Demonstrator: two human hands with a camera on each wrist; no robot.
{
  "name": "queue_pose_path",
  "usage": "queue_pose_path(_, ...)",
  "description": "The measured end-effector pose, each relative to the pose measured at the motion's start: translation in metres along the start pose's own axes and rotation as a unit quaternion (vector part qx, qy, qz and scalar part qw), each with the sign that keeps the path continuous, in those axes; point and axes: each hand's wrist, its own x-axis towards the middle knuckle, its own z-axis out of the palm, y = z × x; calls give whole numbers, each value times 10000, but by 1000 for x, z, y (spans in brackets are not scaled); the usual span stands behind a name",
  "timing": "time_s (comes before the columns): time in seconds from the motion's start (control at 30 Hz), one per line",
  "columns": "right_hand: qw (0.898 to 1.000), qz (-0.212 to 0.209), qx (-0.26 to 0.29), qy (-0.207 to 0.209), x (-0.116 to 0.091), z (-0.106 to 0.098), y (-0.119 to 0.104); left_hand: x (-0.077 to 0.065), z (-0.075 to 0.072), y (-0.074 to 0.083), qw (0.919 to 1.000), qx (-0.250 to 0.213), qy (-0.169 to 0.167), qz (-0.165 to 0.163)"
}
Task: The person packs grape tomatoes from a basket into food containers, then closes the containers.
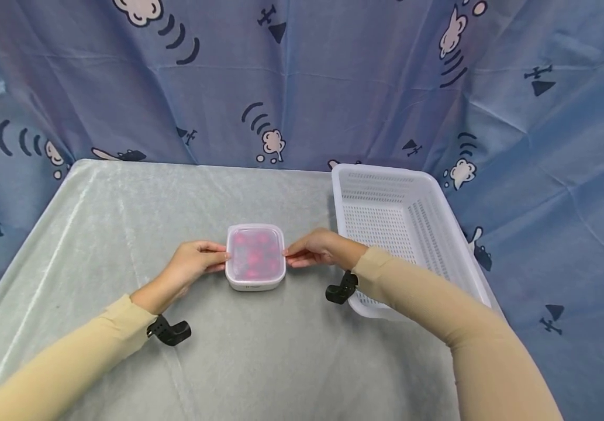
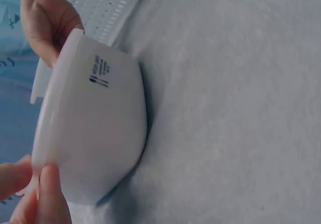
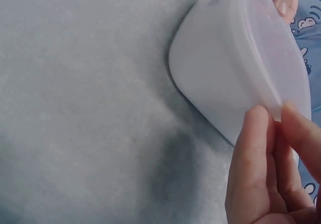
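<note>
A white square food container [image 2: 108,118] stands on the cloth-covered table, with a translucent lid [image 1: 255,248] on top. Blurred pink-red shapes show through the lid; what they are cannot be told. My left hand [image 1: 192,263] pinches the lid's left edge between thumb and fingers. On the opposite side, my right hand [image 1: 318,248] pinches the lid's right edge with its thumb and fingertips [image 3: 257,114]. In the left wrist view, small dark print with a fork-and-spoon mark faces the camera on the container's wall.
A white perforated plastic basket [image 1: 423,234] stands on the right of the table, partly behind the right forearm. Grey cloth covers the table [image 1: 217,362]. A blue patterned curtain [image 1: 302,88] hangs behind and at both sides.
</note>
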Motion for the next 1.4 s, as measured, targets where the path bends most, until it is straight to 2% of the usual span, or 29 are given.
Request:
queue_pose_path(0.13,10000,-55,18,23,-3,2,9,-5,2,-2,9999,55,-121,13)
queue_pose_path(0.3,9998,42,-180,-97,-12,7,18,-21,4,-7,9992,159,-374,-62)
queue_pose_path(0.43,9993,-45,-354,-121,-17,8,19,-26,6,-8,9994,29,-335,-86)
queue_pose_path(0.5,9976,-205,-658,-88,-19,8,18,-27,7,-7,9995,0,-296,-61)
queue_pose_path(0.57,9931,-421,-1089,-38,-19,8,16,-27,7,-7,9997,4,-260,-32)
queue_pose_path(0.67,9775,-801,-1947,109,-20,7,12,-25,6,-6,9995,123,-291,-18)
queue_pose_path(0.77,9677,-1055,-2272,291,-17,6,5,-20,0,-4,9986,315,-419,15)
queue_pose_path(0.83,9690,-1181,-2124,443,-13,4,-1,-14,-5,-2,9980,459,-430,15)
queue_pose_path(0.97,9811,-1349,-1247,604,1,1,-10,3,-15,3,9980,560,-286,47)
queue_pose_path(1.13,9891,-1307,-393,550,15,0,-14,24,-15,10,9995,246,-174,62)
queue_pose_path(1.23,9890,-1291,-333,638,19,-1,-15,32,-12,14,9999,135,-83,42)
queue_pose_path(1.4,9867,-1297,-608,772,19,-4,-19,39,-8,20,9994,329,53,39)
